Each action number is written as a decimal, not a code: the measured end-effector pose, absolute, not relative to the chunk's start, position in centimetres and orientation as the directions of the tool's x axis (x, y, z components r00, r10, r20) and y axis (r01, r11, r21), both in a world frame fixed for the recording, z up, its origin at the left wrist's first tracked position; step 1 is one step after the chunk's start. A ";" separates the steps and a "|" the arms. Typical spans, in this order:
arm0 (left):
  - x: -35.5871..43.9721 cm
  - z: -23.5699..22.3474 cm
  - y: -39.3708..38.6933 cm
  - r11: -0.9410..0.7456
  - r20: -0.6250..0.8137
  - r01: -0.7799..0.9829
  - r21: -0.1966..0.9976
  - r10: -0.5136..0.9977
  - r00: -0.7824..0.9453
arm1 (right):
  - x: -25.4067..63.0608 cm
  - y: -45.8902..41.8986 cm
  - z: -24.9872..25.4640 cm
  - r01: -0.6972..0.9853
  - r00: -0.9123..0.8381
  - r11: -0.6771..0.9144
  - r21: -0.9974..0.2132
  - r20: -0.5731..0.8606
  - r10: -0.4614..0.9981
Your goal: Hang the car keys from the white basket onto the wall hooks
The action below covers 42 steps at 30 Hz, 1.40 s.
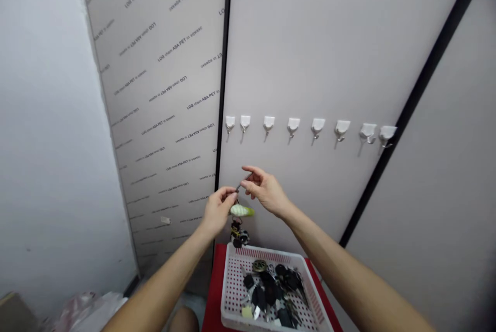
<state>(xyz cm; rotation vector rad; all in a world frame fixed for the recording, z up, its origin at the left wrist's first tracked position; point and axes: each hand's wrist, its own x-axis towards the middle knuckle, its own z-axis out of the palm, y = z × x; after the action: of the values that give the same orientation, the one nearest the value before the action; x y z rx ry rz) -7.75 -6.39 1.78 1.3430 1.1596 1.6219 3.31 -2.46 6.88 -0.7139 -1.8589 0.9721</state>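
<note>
In front of the wall panel, my left hand (pixel 220 211) is closed, with thumb and forefinger pinching the top of a keychain. From it hangs a pale green and white ridged charm (pixel 241 211). Below dangle small black, yellow and white figure charms (pixel 239 234). My right hand (pixel 267 190) is beside it, its forefinger stretched out and its thumb bent in. A thin dark strip (pixel 244 182) of the keychain runs from the left fingertips up between the right thumb and fingers. Whether keys hang among the charms is too small to tell.
Several white hooks (pixel 293 125) line the pale panel (pixel 329 37) above my hands. Below, a white perforated basket (pixel 229 278) holds keys and dark key fobs (pixel 267 288) on a red surface (pixel 212 290). Plastic bags (pixel 93 311) lie at lower left.
</note>
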 end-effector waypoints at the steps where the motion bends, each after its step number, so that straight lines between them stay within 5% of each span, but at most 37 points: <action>1: -8.0 2.3 -6.2 -0.340 0.329 -0.014 0.940 0.919 -0.216 | 2.9 -2.4 7.2 0.043 -0.434 0.492 -0.869 0.428 0.793; 5: -8.2 3.6 -5.9 -0.373 0.338 -0.099 0.922 0.905 -0.258 | 1.0 -2.4 8.0 -0.069 -0.337 0.404 -0.912 0.403 0.851; 19: -9.5 5.1 -6.1 -0.409 0.335 -0.250 0.878 0.897 -0.289 | 0.7 -3.1 7.6 0.045 -0.345 0.482 -0.875 0.439 0.829; 26: -9.1 5.2 -4.6 -0.432 0.293 -0.286 0.855 0.859 -0.420 | 2.5 -3.5 4.7 0.103 -0.641 0.528 -0.843 0.350 0.684; 31: -8.3 5.1 -5.0 -0.337 0.273 -0.332 0.881 0.936 -0.224 | 3.0 -2.6 5.1 0.080 -0.488 0.507 -0.858 0.410 0.771; 35: -7.5 3.0 -6.2 -0.328 0.225 -0.253 0.910 0.905 -0.361 | 3.5 -2.6 6.4 -0.029 -0.434 0.456 -0.890 0.422 0.796; 39: -6.3 0.4 -7.4 0.132 -0.100 -0.375 0.917 0.990 0.104 | 3.6 -3.5 6.7 -0.032 -0.433 0.472 -0.881 0.438 0.788; 42: -5.7 0.2 -7.6 0.296 -0.107 -0.497 0.816 0.921 0.374 | 3.7 -4.4 6.2 0.045 -0.464 0.535 -0.843 0.457 0.759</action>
<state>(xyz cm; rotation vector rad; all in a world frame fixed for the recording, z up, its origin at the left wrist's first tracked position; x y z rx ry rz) -5.73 -7.57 0.19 0.7802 0.6500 1.0363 3.74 -4.41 6.22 -0.6595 -1.8722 0.9965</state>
